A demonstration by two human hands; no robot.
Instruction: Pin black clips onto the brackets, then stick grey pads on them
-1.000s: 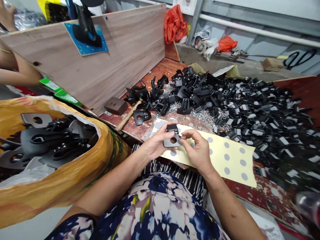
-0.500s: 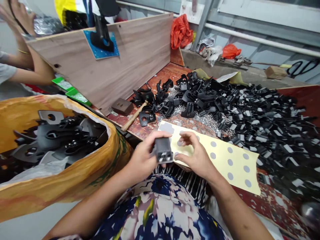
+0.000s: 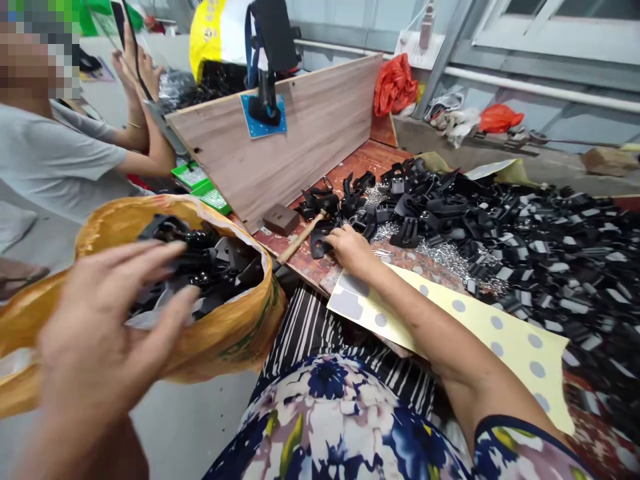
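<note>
My left hand (image 3: 110, 327) is open, fingers stretched and thumb apart, with nothing in it. It hovers in front of a yellow woven sack (image 3: 240, 327), which holds many black plastic parts (image 3: 227, 257). On the red worktable, my right hand (image 3: 353, 250) has its fingers bent and closed on the edge of a flat black plastic part with a hole (image 3: 319, 244). That part lies beside a wooden-handled hammer (image 3: 300, 239). Under my right forearm lies a pale yellow sheet with grey round stickers (image 3: 435, 317).
A large heap of black parts (image 3: 545, 260) with pale pads covers the table's right side. Loose metal pins (image 3: 445, 253) are scattered before it. A brown block (image 3: 281, 219) sits near a wooden partition (image 3: 320, 127). Beyond the partition is another person (image 3: 75, 153) with raised hands.
My left hand has let go of the black part and moved left to the sack. My right hand has left the sticker sheet for the flat black part. The view has swung left.
</note>
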